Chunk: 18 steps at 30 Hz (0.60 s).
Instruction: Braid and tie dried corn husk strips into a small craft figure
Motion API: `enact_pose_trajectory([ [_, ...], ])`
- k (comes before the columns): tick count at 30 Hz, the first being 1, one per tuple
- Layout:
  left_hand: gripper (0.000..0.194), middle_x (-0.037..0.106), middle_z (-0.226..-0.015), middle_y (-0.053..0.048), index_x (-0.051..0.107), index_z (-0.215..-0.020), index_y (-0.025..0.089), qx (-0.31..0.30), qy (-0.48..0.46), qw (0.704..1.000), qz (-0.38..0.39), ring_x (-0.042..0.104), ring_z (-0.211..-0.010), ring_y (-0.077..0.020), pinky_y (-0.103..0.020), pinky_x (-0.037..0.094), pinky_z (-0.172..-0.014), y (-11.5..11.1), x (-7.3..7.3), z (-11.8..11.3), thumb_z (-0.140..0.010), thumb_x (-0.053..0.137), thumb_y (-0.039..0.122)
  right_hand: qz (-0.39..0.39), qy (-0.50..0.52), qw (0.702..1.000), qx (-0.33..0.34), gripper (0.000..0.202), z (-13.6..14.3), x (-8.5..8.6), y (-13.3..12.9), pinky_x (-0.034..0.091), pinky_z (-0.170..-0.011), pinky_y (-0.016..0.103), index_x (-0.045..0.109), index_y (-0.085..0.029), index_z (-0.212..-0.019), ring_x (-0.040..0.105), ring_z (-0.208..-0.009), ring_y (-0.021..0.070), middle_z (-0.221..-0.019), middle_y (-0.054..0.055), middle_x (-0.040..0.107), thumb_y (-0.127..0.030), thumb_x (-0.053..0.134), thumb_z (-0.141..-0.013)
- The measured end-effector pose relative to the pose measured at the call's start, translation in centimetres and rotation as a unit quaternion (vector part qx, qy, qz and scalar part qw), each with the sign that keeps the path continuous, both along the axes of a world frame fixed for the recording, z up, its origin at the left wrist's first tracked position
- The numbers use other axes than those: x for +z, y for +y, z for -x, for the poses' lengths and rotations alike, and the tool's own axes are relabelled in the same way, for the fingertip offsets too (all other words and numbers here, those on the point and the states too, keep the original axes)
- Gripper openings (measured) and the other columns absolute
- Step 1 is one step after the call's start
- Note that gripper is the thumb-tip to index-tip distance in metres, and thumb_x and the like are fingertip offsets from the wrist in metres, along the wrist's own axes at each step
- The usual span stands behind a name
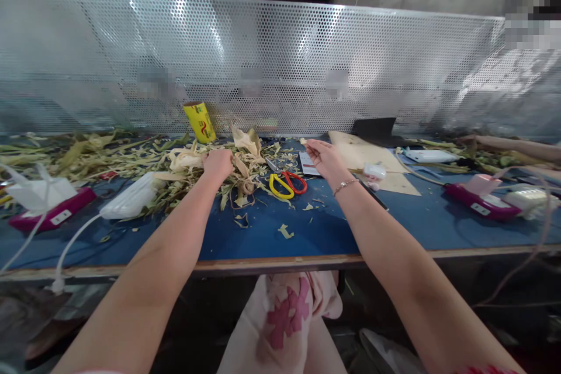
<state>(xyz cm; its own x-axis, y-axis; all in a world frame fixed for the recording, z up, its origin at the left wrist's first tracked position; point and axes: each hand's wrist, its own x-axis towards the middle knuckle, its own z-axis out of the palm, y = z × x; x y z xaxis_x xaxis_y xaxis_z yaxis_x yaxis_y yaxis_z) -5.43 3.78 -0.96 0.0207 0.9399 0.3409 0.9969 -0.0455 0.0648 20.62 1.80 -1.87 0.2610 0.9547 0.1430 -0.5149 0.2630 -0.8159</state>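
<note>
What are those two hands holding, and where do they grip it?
Left hand clutches dried husks atop the pile. Right hand pinches something small at its fingertips; unclear what.

Left hand (218, 163) fingers buried in husks (188, 159); wall labels (250, 80) blurred.

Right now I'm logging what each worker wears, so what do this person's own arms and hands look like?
Both forearms are bare, with no sleeves reaching them and no gloves on the left hand or the right hand. A thin bracelet circles the right wrist. No rings or watch are discernible. Below the table edge, pale clothing with a pink flower print covers the lap.
</note>
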Motion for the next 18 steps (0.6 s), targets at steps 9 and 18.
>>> enact_pose_trajectory([
  [9,0.029,0.059,-0.101,-0.013,0.059,-0.097,0.019,-0.038,-0.045,0.989,-0.135,0.051,-0.102,-0.0286,-0.043,0.037,-0.086,-0.8,0.7,-0.8,-0.075,0.040,0.013,0.004,-0.011,1.000,0.014,0.016,0.1,0.0,-0.3,0.051,-0.064,0.011,0.060,-0.015,-0.057,0.058,-0.058,0.0041,-0.060,0.000,0.061,-0.005,0.059,-0.069],
  [18,0.020,0.065,-0.084,-0.007,0.063,-0.082,0.015,-0.204,-0.053,0.976,0.060,0.059,-0.079,-0.0180,-0.026,0.043,-0.071,-1.9,1.7,-2.7,-0.071,0.047,0.021,0.001,-0.014,1.000,0.019,0.016,0.2,-0.1,-0.3,0.051,-0.061,0.009,0.061,-0.014,-0.056,0.058,-0.058,0.0039,-0.058,0.000,0.062,-0.005,0.059,-0.069],
])
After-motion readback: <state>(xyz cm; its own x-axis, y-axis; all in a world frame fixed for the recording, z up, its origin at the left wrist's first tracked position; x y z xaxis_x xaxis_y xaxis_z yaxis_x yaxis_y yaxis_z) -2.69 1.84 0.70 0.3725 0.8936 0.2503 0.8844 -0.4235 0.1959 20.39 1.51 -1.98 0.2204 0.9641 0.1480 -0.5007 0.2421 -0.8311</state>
